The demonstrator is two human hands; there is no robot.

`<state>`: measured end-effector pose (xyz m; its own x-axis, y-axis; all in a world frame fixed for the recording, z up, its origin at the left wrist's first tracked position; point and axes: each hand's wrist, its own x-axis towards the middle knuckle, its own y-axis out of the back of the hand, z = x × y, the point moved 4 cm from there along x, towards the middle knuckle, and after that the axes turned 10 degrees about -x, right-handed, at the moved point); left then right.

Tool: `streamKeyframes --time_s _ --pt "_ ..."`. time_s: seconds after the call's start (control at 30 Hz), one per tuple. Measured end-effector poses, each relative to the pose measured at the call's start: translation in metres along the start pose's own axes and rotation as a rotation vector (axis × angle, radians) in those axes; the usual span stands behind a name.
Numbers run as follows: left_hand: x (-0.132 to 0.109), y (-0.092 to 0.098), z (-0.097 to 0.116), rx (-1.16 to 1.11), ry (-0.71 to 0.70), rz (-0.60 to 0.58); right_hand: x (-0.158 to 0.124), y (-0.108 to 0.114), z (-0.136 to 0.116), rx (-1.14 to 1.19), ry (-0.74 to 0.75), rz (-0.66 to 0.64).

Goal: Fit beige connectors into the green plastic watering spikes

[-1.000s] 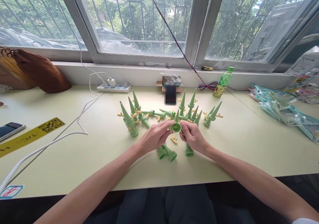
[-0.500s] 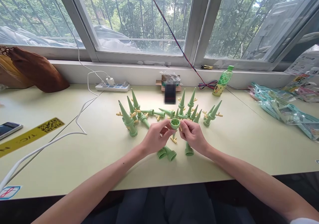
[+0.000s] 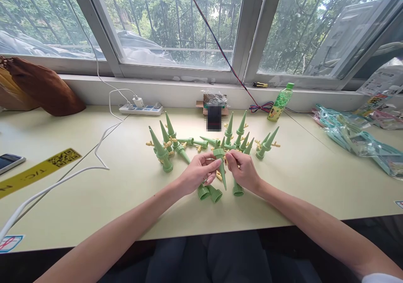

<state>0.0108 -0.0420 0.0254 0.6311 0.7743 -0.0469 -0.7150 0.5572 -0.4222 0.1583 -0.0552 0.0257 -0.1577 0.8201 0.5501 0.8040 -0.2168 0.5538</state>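
My left hand [image 3: 199, 171] grips a green plant watering spike [image 3: 222, 174] near its collar, its tip pointing down and toward me. My right hand [image 3: 243, 168] is closed at the spike's side, its thumb and forefinger pinching a small yellow valve that is mostly hidden by the fingers. Just below my hands lie several green spike pieces, among them one with its open round end [image 3: 215, 195] facing me. Another piece [image 3: 238, 189] lies under my right hand. Behind, more spikes with yellow valves stand upright, such as one on the left [image 3: 161, 150].
A green drink bottle [image 3: 281, 102] stands at the back right, near bundled wires [image 3: 262, 106]. A power strip [image 3: 143, 110] sits at the back left, with a white cable [image 3: 103, 148] running across the table. Plastic-wrapped items [image 3: 355, 136] lie at the right; a phone [image 3: 11, 162] is far left.
The spike in my left hand has been tipped: its open round end faced me before, and now its pointed body shows, slanting downward. Both hands remain in about the same place.
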Motion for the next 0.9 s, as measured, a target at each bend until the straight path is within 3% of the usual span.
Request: streamKeyframes --time_s 0.4,0.9 --pt "0.0004 0.0071 0.0026 -0.023 0.09 0.035 0.0028 0.0023 -0.0041 -0.037 0.025 0.045" --pt "0.0005 0.0052 0.0039 -0.013 0.106 0.052 0.0015 0.0004 -0.0078 -0.035 0.041 0.047"
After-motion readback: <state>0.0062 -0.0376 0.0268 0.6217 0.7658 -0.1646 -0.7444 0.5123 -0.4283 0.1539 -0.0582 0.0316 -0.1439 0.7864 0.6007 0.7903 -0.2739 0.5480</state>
